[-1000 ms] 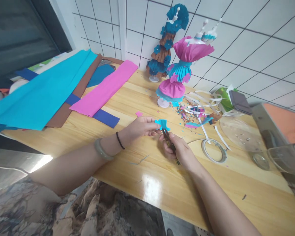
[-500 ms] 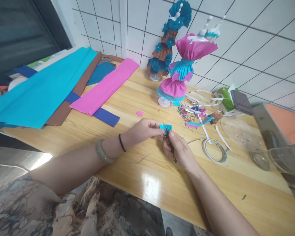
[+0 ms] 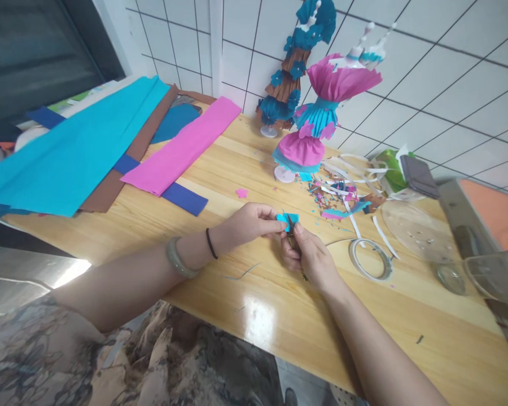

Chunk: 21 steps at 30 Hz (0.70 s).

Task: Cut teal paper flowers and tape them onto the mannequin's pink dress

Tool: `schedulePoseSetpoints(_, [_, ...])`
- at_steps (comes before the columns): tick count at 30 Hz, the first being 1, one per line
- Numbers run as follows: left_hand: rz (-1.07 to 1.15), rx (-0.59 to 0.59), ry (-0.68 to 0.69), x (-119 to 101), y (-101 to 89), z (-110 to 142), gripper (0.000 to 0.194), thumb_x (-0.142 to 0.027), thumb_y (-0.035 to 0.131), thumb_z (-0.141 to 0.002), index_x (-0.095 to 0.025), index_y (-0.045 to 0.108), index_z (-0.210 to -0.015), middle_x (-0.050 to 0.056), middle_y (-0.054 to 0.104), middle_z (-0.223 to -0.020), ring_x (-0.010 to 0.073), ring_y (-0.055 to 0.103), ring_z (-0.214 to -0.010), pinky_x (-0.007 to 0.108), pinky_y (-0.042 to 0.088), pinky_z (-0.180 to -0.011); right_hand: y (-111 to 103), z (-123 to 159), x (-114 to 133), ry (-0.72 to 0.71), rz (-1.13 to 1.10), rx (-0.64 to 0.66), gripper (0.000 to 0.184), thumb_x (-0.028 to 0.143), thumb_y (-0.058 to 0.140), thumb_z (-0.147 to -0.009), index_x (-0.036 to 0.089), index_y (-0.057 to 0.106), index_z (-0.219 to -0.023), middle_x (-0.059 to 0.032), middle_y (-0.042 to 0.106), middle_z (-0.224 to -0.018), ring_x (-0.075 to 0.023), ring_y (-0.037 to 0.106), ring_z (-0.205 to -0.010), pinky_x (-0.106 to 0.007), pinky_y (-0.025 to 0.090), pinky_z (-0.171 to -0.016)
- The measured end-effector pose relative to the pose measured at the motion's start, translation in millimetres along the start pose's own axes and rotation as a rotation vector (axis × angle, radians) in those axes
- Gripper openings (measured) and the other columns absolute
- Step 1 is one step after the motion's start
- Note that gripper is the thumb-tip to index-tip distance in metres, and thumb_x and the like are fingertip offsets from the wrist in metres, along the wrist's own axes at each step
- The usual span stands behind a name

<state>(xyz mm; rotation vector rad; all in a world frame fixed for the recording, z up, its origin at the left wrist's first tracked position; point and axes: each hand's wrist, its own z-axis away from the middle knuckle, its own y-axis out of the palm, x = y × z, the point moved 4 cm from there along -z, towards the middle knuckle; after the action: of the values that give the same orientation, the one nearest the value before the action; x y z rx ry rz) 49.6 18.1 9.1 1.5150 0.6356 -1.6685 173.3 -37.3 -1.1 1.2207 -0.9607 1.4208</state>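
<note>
Scissors (image 3: 294,241) have moved farther across the turquoise paper (image 3: 284,218); we seem mid-cut, our left grip (image 3: 254,221) pinching it, our right grip (image 3: 312,251) clamped on the scissors.

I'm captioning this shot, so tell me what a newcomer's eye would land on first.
Probably the pink-and-turquoise ruffled decoration standing at the back of the table, with a teal-and-brown one behind it to the left. Next might come the large turquoise sheet lying over brown paper on the table's left side. At the centre, the left hand pinches a small turquoise piece and the right hand holds scissors against it.
</note>
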Motion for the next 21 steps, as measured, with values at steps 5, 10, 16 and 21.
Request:
schedulePoseSetpoints(5, [-0.001,-0.002,0.0,-0.2,-0.2,-0.5,0.012,-0.021,0.063,-0.072,-0.01,0.06,-0.069,-0.001,0.061,-0.066,0.0059,0.052,-0.061,0.019,0.036,-0.06,1.1,0.1,-0.4,0.013,-0.037,-0.005,0.042,0.057,0.042,-0.089,0.017,0.048,-0.078,0.0089,0.026,-0.052,-0.0048,0.022,-0.038,-0.02,0.016,-0.036])
schedulePoseSetpoints(10, [-0.009,0.032,0.011,0.8,-1.5,-1.3,0.013,-0.023,0.063,-0.072,-0.01,0.059,-0.069,-0.002,0.06,-0.064,0.0059,0.051,-0.06,0.02,0.038,-0.061,1.2,0.7,0.6,0.021,-0.014,-0.002,0.043,0.058,0.043,-0.088,0.017,0.048,-0.078,0.0093,0.025,-0.051,-0.0046,0.022,-0.038,-0.019,0.017,-0.036])
schedulePoseSetpoints(16, [-0.075,0.046,0.027,-1.1,-3.0,-1.3,0.016,-0.025,0.063,-0.072,-0.01,0.06,-0.067,0.0,0.062,-0.067,0.0069,0.051,-0.062,0.02,0.038,-0.063,-0.8,1.0,-0.5,0.024,0.035,0.0,0.043,0.058,0.042,-0.089,0.017,0.049,-0.08,0.009,0.026,-0.052,-0.0049,0.023,-0.038,-0.019,0.017,-0.036])
schedulePoseSetpoints(21, [-0.125,0.051,0.011,-1.9,-5.4,-0.9,0.018,-0.027,0.063,-0.071,-0.01,0.061,-0.066,-0.002,0.057,-0.061,0.0063,0.047,-0.058,0.02,0.035,-0.059,-0.7,1.0,1.4,0.021,0.073,0.001,0.044,0.059,0.041,-0.089,0.016,0.049,-0.08,0.009,0.028,-0.051,-0.0053,0.024,-0.039,-0.02,0.018,-0.037])
